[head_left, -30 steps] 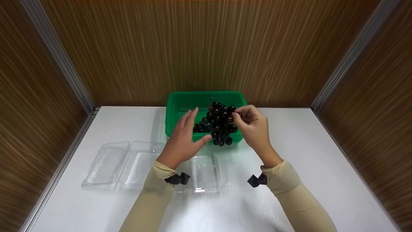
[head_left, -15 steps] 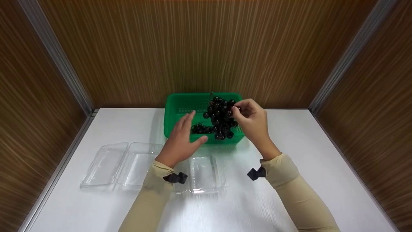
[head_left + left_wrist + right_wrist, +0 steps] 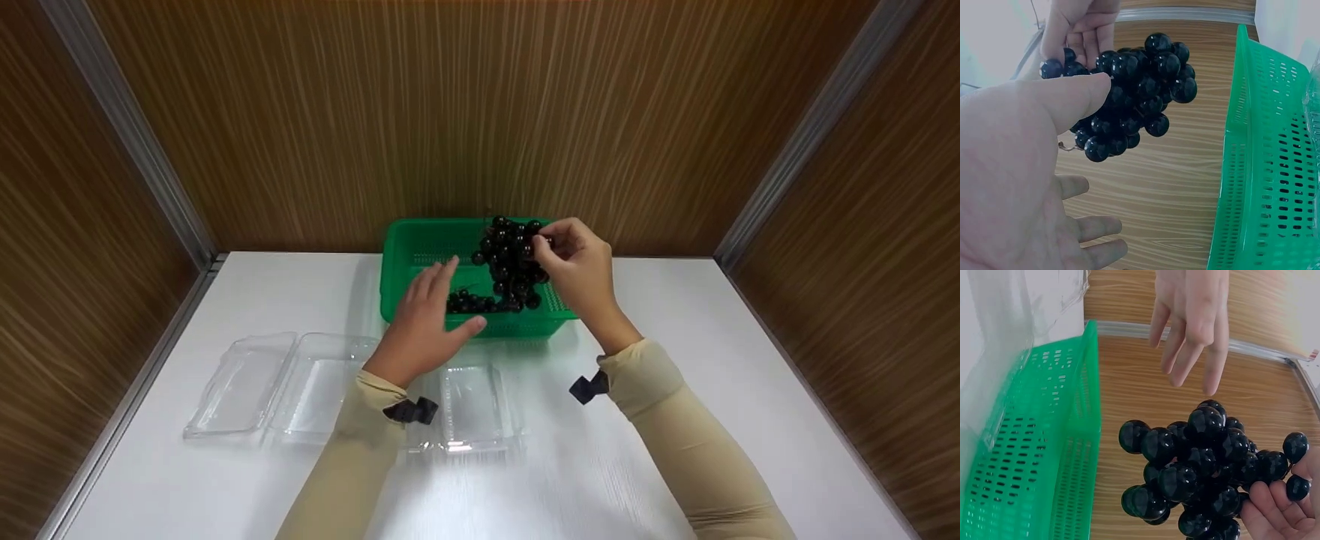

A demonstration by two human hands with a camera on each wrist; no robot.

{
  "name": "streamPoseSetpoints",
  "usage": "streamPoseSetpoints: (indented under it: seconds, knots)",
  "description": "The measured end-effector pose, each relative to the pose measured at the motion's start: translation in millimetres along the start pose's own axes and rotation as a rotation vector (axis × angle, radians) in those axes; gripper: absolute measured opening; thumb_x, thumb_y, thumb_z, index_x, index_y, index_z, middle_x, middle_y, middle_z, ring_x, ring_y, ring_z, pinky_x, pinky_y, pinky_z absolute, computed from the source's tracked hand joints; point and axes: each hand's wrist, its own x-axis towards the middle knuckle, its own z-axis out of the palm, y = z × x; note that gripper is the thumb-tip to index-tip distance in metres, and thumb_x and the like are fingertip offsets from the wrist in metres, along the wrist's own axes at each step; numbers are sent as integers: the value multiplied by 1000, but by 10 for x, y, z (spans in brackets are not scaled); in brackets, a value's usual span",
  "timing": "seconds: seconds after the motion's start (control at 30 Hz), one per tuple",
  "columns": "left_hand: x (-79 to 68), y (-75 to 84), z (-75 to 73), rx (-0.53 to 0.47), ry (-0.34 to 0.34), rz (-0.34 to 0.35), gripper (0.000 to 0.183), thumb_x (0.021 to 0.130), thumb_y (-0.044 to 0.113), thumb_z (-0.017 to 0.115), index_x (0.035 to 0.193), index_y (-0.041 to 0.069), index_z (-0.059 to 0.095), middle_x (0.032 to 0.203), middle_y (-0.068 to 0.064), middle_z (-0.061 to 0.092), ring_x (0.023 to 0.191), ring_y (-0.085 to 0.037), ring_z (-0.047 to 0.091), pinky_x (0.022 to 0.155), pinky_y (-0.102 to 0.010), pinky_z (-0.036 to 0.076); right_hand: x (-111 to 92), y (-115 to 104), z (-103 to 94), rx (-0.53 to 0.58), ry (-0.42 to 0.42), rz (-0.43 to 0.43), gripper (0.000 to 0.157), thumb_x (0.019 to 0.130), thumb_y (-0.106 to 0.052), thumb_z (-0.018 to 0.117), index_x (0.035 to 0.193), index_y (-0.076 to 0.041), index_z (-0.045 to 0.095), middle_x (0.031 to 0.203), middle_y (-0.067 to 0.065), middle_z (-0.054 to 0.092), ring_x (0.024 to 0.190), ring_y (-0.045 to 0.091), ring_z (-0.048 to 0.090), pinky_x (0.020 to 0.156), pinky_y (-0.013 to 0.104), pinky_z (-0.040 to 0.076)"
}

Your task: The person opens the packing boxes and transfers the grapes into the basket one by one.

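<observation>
My right hand point(image 3: 583, 277) pinches a bunch of dark, glossy grapes point(image 3: 508, 259) at its right side. The bunch hangs over the right part of a green plastic basket point(image 3: 397, 259). In the right wrist view the curled fingers point(image 3: 1275, 506) sit among the grapes at the bunch's edge. My left hand point(image 3: 427, 319) is held at the basket's front left, its fingers extended and thumb apart, with nothing in it. More dark grapes point(image 3: 469, 301) lie inside the basket, partly hidden by the left hand and the raised bunch.
A clear plastic clamshell box point(image 3: 319, 390) lies unfolded on the white table point(image 3: 600, 465) at left. Another clear box point(image 3: 476, 409) sits before the basket, partly hidden behind the left forearm. Wood-patterned panels point(image 3: 480, 112) wall the table at the back and both sides.
My right hand has lifted the grape bunch up and slightly toward the back, showing more of the grapes inside the basket. The left hand has barely moved.
</observation>
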Motion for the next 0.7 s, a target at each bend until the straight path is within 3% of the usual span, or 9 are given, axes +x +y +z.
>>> streamPoseSetpoints:
  seconds: [0.23,0.47,0.7]
  knots:
    - [3,37,19,-35,-45,2,92,99,59,61,168,26,9,172,-11,15,158,-32,12,123,-59,21,90,117,1,-48,-25,-12,9,97,-10,71,101,-2,71,89,5,73,75,14,65,68,19,54]
    - [13,112,32,-61,-69,32,92,99,61,60,168,25,12,172,-11,15,158,-32,11,122,-60,23,142,285,-19,-100,-23,50,10,98,-15,71,101,-5,71,89,4,73,75,13,65,67,20,53]
    - [25,78,107,-68,-103,4,93,98,62,59,168,25,10,172,-12,15,158,-33,12,122,-60,24,151,436,-33,-141,-64,94,12,99,-18,69,104,-7,69,92,4,71,78,14,64,69,22,53]
